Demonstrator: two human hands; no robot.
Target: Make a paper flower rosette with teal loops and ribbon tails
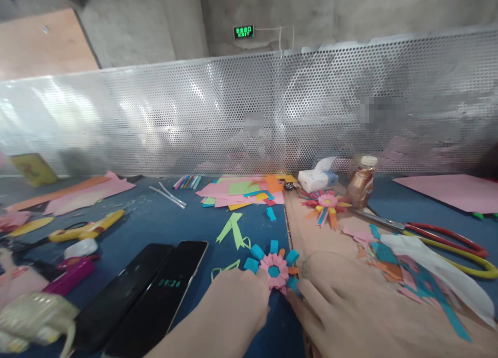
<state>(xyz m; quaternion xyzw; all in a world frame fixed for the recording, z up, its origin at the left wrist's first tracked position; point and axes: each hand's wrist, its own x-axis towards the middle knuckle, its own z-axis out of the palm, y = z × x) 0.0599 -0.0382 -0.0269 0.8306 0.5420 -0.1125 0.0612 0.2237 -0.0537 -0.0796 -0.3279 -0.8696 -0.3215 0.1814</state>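
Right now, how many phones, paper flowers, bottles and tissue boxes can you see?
Phones: 2, the lit phone and the dark phone
Paper flowers: 2, the near flower and the far flower
Bottle: 1
Tissue box: 1
Total: 6

My two hands at a paper flower on the blue table

My left hand (pixel 237 308) has its fingers on the pink and blue paper flower (pixel 274 271), and my right hand (pixel 334 301) reaches the flower's other side, over the brown board (pixel 311 233); just beyond lie the green paper strips (pixel 233 231), with the stacked colored paper (pixel 241 191) farther back on the blue table (pixel 155 220), two dark phones (pixel 167 290) to the left, the finished-looking multicolored flower (pixel 327 202) near the tissue pack (pixel 317 180) and the capped bottle (pixel 361 182), and the scissors with red and yellow handles (pixel 443 238) on the right above paper scraps (pixel 408 270), all before a perforated metal screen (pixel 233 104).
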